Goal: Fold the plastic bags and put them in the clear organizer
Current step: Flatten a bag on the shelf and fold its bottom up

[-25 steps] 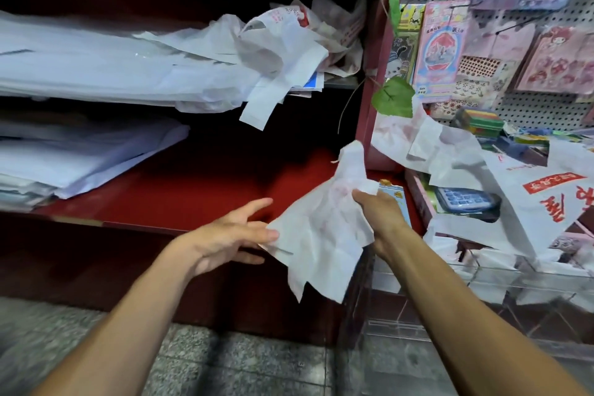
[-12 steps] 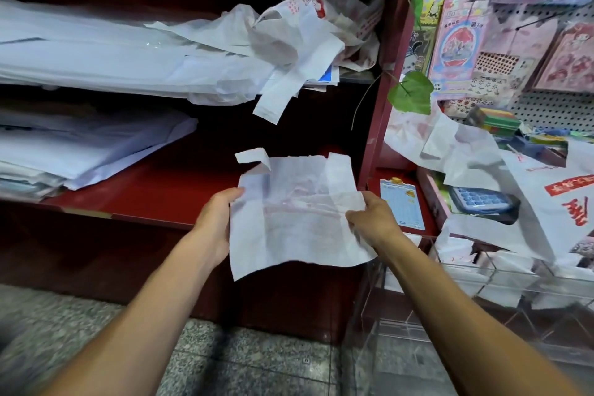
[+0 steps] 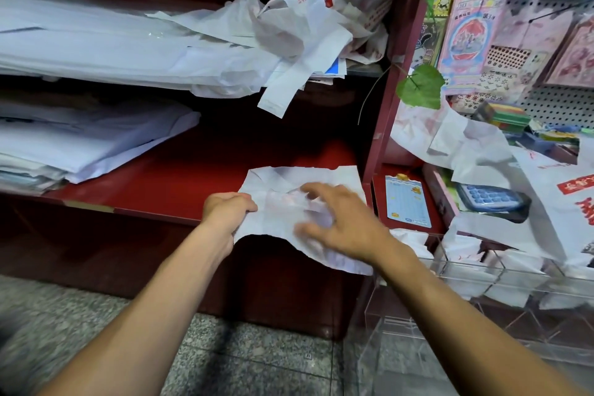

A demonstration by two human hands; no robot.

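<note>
A white plastic bag (image 3: 276, 190) with faint red print lies spread on the front edge of the red shelf (image 3: 180, 183), its near edge hanging over. My left hand (image 3: 226, 210) pinches the bag's left edge. My right hand (image 3: 340, 222) hovers over the bag's right half with fingers spread, blurred by motion. The clear organizer (image 3: 482, 270) stands at the lower right with several folded white bags in its compartments.
Loose white bags (image 3: 289, 32) are heaped on the upper shelf, and more bags (image 3: 475, 151) drape over goods at the right. Stacked paper sheets (image 3: 80, 145) fill the shelf's left side. A calculator (image 3: 491, 199), a blue card (image 3: 406, 199) and a pegboard with stickers sit at the right.
The bag went from hanging between my hands down onto the red shelf, spread flat. My right hand let go of its right edge and moved over the bag.
</note>
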